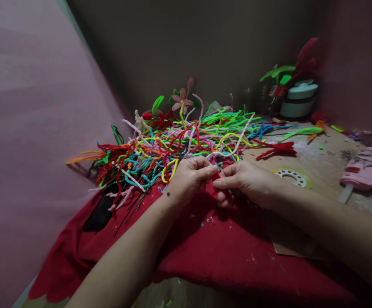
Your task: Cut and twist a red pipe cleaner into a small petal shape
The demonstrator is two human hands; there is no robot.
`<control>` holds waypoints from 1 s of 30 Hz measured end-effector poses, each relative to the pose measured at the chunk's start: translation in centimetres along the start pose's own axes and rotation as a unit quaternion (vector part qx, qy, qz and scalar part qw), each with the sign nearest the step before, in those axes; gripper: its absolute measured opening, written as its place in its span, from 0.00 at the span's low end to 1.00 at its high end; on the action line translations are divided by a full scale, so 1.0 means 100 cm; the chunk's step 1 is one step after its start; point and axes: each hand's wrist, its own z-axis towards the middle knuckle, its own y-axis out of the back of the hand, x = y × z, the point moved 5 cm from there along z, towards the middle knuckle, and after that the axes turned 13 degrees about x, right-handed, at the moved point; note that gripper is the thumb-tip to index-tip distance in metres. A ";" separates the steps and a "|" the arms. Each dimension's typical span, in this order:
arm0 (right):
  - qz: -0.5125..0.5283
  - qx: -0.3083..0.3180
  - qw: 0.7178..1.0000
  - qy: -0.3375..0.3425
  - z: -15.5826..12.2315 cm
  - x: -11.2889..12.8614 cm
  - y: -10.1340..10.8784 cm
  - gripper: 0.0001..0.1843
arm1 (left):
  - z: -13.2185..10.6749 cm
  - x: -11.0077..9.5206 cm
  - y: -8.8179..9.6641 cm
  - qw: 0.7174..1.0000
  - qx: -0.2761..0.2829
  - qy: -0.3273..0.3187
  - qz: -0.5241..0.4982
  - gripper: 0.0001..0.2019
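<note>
Between the fingertips of both hands is a short piece of red pipe cleaner [216,176], mostly covered by the fingers. My left hand [193,172] pinches it from the left, thumb against forefinger. From the other side my right hand [239,182] grips it, with its lower fingers curled underneath. Just beyond the hands lies a large tangled heap of pipe cleaners [211,137] in green, pink, red, yellow, blue and white. Both hands are above a red cloth [202,244] dotted with small scraps.
A tape roll [291,177] and a pink glue gun [365,171] lie at the right. Behind them stands a pale lidded container [298,100]. A pink pipe-cleaner flower [182,102] rises behind the heap. A black flat object [98,213] rests at the left.
</note>
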 end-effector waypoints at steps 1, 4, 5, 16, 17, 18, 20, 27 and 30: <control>0.013 0.006 1.000 0.001 0.000 -0.001 0.000 0.08 | 0.000 0.000 -0.001 1.000 -0.001 0.004 0.001 0.13; 0.032 0.011 0.999 0.001 0.001 -0.003 0.001 0.08 | -0.001 -0.003 -0.002 0.999 -0.023 0.005 0.029 0.13; 0.031 0.006 1.000 0.003 0.000 -0.003 0.001 0.08 | -0.001 -0.004 -0.002 0.999 -0.032 0.001 0.041 0.13; 0.039 -0.122 0.986 0.110 0.000 0.003 0.019 0.10 | 0.000 -0.002 -0.004 0.994 0.057 0.050 0.082 0.11; 0.014 -0.135 0.984 0.118 -0.001 0.004 0.020 0.11 | 0.000 -0.003 -0.006 0.992 0.047 0.033 0.111 0.10; -0.014 -0.152 0.981 0.123 -0.002 0.006 0.021 0.12 | 0.000 -0.005 -0.007 0.989 0.027 0.006 0.144 0.11; -0.066 -0.191 0.971 0.124 -0.004 0.008 0.022 0.13 | -0.003 -0.011 -0.009 0.970 -0.024 -0.063 0.235 0.10; -0.048 -0.198 0.970 0.132 -0.006 0.007 0.017 0.14 | -0.016 -0.014 -0.018 0.877 -0.132 -0.204 0.414 0.10; -0.006 -0.188 0.973 0.133 -0.006 0.007 0.015 0.14 | -0.014 -0.010 -0.015 0.914 -0.140 -0.187 0.331 0.10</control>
